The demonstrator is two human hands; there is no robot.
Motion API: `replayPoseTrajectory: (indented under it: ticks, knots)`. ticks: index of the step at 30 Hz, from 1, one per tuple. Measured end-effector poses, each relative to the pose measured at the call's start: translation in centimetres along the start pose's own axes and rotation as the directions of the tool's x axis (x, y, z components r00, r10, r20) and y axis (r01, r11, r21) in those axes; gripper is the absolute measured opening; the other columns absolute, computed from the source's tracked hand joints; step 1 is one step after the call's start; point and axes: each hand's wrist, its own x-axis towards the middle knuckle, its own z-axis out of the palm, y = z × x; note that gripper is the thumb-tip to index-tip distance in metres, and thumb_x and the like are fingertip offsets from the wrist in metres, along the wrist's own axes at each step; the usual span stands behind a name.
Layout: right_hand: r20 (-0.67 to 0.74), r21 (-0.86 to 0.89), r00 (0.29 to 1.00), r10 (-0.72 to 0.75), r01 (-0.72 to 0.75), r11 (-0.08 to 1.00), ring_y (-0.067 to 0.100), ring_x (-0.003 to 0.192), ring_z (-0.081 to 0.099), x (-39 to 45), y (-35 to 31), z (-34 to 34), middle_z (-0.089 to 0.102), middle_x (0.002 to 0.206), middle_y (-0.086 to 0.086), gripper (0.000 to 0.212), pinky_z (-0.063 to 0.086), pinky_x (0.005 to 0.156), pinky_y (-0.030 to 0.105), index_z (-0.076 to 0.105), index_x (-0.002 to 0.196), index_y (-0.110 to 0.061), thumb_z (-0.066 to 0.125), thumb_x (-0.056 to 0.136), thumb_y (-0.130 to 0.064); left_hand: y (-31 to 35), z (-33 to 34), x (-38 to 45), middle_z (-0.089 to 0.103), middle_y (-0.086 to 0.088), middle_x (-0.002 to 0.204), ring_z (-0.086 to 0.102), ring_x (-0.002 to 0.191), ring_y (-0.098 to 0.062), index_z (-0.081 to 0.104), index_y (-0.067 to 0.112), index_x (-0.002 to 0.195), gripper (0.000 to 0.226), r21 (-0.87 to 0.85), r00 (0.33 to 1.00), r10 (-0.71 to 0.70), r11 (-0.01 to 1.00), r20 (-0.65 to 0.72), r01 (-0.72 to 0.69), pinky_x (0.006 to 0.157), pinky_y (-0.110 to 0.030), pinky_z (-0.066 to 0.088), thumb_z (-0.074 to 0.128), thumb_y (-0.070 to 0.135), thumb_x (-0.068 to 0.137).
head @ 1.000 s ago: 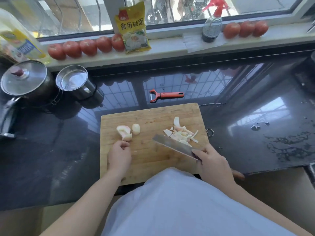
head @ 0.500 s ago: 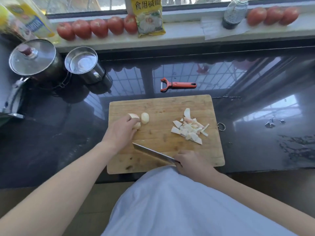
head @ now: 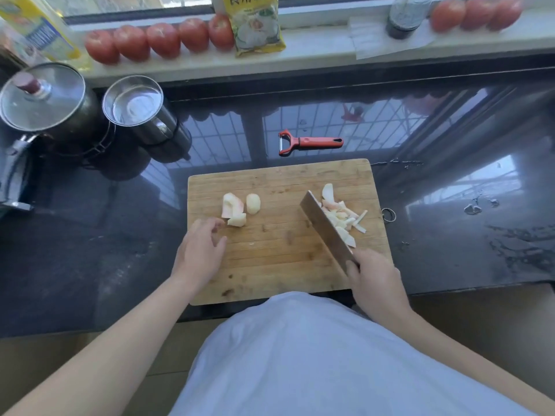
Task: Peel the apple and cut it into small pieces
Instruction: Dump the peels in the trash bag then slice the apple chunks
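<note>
Fingers (head: 216,232) of the left hand (head: 199,255) loosely curled, holding nothing, tips hovering just short of the larger apple chunks (head: 237,208); the hand sits over the near-left part of the cutting board (head: 270,259). Right hand (head: 375,283) wrapped around the handle of a cleaver (head: 326,228), whose handle is hidden inside the grip. Blade broad, rectangular, dull grey steel, angled up and away to the left, its flat side against the heap of small apple pieces (head: 342,216). Whether the edge touches the board, cannot tell. Board is pale bamboo, rectangular with rounded corners, fine parallel strips and many knife scores, a few dark stains near the front edge, a metal ring at its right side. Apple: three bigger chunks on the left half of the board, pale cream flesh flushed pink, one rounded and smooth, two with flat cut faces, lying close together. On the right half, thin slivers and wedges, cream and pink, piled loosely. One tiny scrap lies alone mid-board. Counter (head: 450,190) black polished stone, glossy, mirroring the window grille, wet smears at right. Behind the board a red plastic peeler (head: 309,142) with a metal blade lies flat. Far left, a dark pot with a glass lid (head: 42,97), and beside it a shiny steel cup (head: 135,105). On the white sill, rows of red tomatoes (head: 162,39), round and matte, a yellow packet (head: 255,28), a dark bottle (head: 404,16).
</note>
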Motion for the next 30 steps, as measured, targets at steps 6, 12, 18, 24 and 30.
replayPoseTrajectory:
  ticks: [6, 12, 18, 24, 30]
  knots:
    - [-0.018, 0.114, 0.997, 0.073, -0.07, 0.991, 0.027, 0.067, 0.056, -0.2, 0.9, -1.3, 0.056, 0.066, 0.004, 0.028, 0.05, 0.065, 0.042, 0.049, 0.066, -0.009, 0.049, 0.092, -0.021, 1.0, 1.3, 2.9, 0.059, -0.007, 0.116, 0.05, 0.102, -0.027, 0.061, 0.022, 0.127, 0.041, 0.578, 0.892, 0.451, 0.734, -0.023, -0.356, 0.086, -0.042, 0.047, 0.067, 0.008, 0.089]
    - [-0.036, 0.169, 0.999, 0.025, -0.018, 0.985, 0.026, 0.071, 0.057, 0.5, -0.1, -1.1, 0.059, 0.069, 0.008, 0.025, 0.051, 0.068, 0.044, 0.054, 0.071, -0.003, 0.05, 0.091, -0.018, 0.6, 0.0, 5.1, 0.058, -0.014, 0.121, 0.048, 0.11, -0.034, 0.064, 0.009, 0.114, 0.027, 0.761, 0.631, 0.651, 0.124, 0.422, -0.637, 0.09, -0.044, 0.043, 0.069, 0.01, 0.088]
    - [0.025, 0.12, 1.0, 0.012, -0.015, 0.993, 0.025, 0.07, 0.059, 0.7, 0.4, -0.8, 0.059, 0.069, 0.002, 0.028, 0.052, 0.065, 0.047, 0.048, 0.064, -0.012, 0.049, 0.089, -0.024, 2.6, 0.3, 3.3, 0.066, -0.009, 0.108, 0.06, 0.099, -0.031, 0.068, 0.012, 0.105, 0.022, 0.684, 0.737, 0.567, 0.372, 0.368, -0.627, 0.086, -0.044, 0.051, 0.047, 0.016, 0.098]
    - [0.231, -0.008, 0.921, -0.314, 0.325, 0.946, 0.024, 0.061, 0.049, 1.1, -0.9, 0.7, 0.043, 0.062, -0.007, 0.032, 0.045, 0.053, 0.044, 0.034, 0.06, -0.021, 0.048, 0.089, -0.019, -1.3, -1.4, -0.9, 0.067, 0.001, 0.114, 0.066, 0.097, -0.02, 0.062, 0.021, 0.115, 0.017, -0.543, 0.874, -0.462, 0.699, 0.153, 0.465, 0.082, -0.039, 0.056, 0.062, 0.031, 0.101]
    - [0.287, -0.131, 0.869, -0.403, 0.452, 0.882, 0.033, 0.065, 0.052, 1.1, -2.5, 3.9, 0.047, 0.075, 0.001, 0.02, 0.031, 0.05, 0.033, 0.051, 0.074, -0.014, 0.05, 0.094, -0.016, -2.1, 0.9, -4.8, 0.071, -0.007, 0.108, 0.071, 0.094, -0.028, 0.063, 0.011, 0.106, 0.018, -0.571, 0.794, -0.527, 0.566, 0.304, 0.595, 0.089, -0.043, 0.058, 0.073, 0.022, 0.095]
